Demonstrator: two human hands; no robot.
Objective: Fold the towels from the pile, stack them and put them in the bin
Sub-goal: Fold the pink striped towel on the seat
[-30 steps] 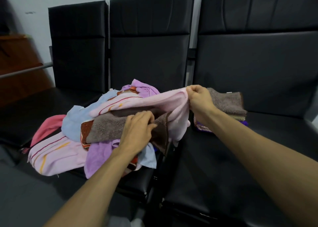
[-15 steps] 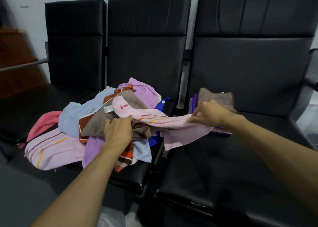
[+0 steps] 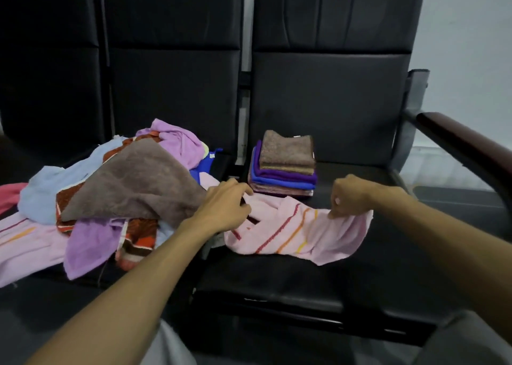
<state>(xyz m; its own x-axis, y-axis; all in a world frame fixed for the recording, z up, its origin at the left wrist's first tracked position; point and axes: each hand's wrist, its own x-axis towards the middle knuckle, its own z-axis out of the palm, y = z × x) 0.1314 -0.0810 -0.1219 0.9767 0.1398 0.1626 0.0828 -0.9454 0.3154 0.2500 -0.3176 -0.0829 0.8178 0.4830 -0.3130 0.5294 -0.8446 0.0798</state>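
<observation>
A pale pink towel with red, orange and yellow stripes [image 3: 296, 230] lies crumpled on the right black seat [image 3: 291, 278]. My right hand [image 3: 350, 195] pinches its right edge. My left hand [image 3: 225, 208] has curled fingers on its left end, at the gap between the seats. A loose pile of towels [image 3: 130, 187], brown, lilac, light blue and rust-patterned, covers the middle seat to the left. Behind the pink towel stands a neat stack of folded towels [image 3: 285, 166], brown on top, purple and blue beneath. No bin is in view.
Three black padded chairs stand in a row against a pale wall. A dark armrest [image 3: 465, 148] bounds the right seat. Another pink striped towel [image 3: 25, 242] hangs off the pile's left front edge.
The pink striped towel has come off the pile and now lies on the right seat. Both hands moved right and down with it. The view shifted right, showing the whole folded stack.
</observation>
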